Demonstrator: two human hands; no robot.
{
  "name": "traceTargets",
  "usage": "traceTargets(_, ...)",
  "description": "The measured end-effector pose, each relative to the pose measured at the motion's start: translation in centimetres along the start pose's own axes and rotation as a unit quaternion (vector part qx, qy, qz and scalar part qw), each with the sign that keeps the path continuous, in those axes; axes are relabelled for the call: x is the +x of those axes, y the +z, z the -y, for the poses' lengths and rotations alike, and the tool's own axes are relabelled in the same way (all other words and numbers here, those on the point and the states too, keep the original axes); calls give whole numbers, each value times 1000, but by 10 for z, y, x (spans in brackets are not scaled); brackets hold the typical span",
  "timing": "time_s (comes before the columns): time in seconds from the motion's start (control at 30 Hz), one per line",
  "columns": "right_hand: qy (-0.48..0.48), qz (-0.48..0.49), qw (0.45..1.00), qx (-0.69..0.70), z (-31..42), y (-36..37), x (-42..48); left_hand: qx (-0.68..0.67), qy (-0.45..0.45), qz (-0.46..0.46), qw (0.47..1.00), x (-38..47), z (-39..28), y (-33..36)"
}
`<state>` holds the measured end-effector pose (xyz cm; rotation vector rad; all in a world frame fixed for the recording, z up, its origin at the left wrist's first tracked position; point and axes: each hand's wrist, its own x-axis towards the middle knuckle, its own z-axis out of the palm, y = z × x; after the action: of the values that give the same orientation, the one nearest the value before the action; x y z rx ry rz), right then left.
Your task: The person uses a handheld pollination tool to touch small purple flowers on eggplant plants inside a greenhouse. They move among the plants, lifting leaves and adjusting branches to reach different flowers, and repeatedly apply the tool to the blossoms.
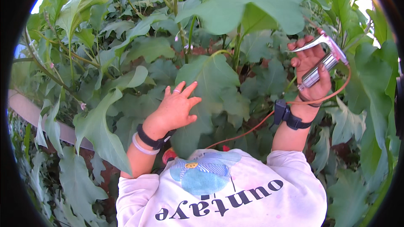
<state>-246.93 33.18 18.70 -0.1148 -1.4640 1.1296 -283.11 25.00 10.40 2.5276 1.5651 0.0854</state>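
My left hand (pixel 175 110), with a ring, a dark wristband (pixel 154 138) and a pale bangle (pixel 143 147), is spread over a broad green leaf (pixel 208 82). Whether the fingers touch the leaf is unclear. My right hand (pixel 311 66) is turned palm up and holds a hand sprayer (pixel 320 69) with a steel cylinder and a lever. The thumb lies over the cylinder, and the other fingers are curled near the lever. From the sprayer a thin orange hose (pixel 349 78) loops past the wrist, where a black strapped device (pixel 282 113) sits, and runs down towards my body.
Dense eggplant-like foliage surrounds both hands, with small pale purple flowers (pixel 188 46) on the left and centre. A large leaf (pixel 252 1) overhangs the top. Upright stems (pixel 237 47) stand ahead. A pale flat band (pixel 41 115) crosses the left side.
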Motion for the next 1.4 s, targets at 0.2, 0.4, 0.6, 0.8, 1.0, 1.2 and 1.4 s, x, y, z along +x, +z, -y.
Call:
traceTargets(0.2,-39,-12,999,22,-15,53,-41,120,-90,-123,981,-25,52,30)
traceTargets(0.4,26,-203,974,-97,-52,85,-113,-71,-22,-227,971,-92,49,-7)
traceTargets(0.6,259,-425,845,-197,-210,99,-192,-309,28,-451,837,-145,26,-47)
traceTargets(0.8,185,-522,813,-182,-252,148,-260,-309,16,-477,823,-189,45,-69)
traceTargets(1.0,76,-522,829,-182,-221,150,-281,-332,16,-471,817,-238,65,-55)
traceTargets(1.2,155,-516,826,-163,-203,186,-318,-392,20,-447,804,-254,70,-24)
traceTargets(1.4,332,-450,817,-143,-216,231,-340,-398,-70,-452,795,-276,99,2)
